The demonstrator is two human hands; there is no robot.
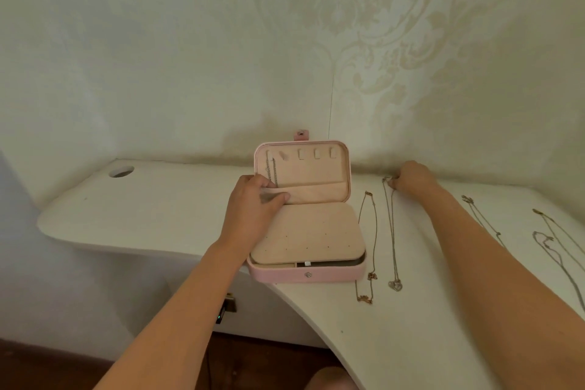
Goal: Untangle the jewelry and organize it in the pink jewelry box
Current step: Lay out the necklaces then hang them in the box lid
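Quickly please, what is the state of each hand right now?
Left hand: closed, pinching the pocket edge in the jewelry box lid.
Right hand: closed, pinching the top end of the silver necklace.

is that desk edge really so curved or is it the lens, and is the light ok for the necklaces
Head view: wide-angle distortion likely exaggerates the curve of the white desk, though it may be shaped so; light is soft, dim, yellowish, without glare; the heart-pendant necklace reads sharp, the far-right chains look softer near the frame edge.

Pink jewelry box with peach lining, white table, cream damask-patterned wallpaper, dark brown floor
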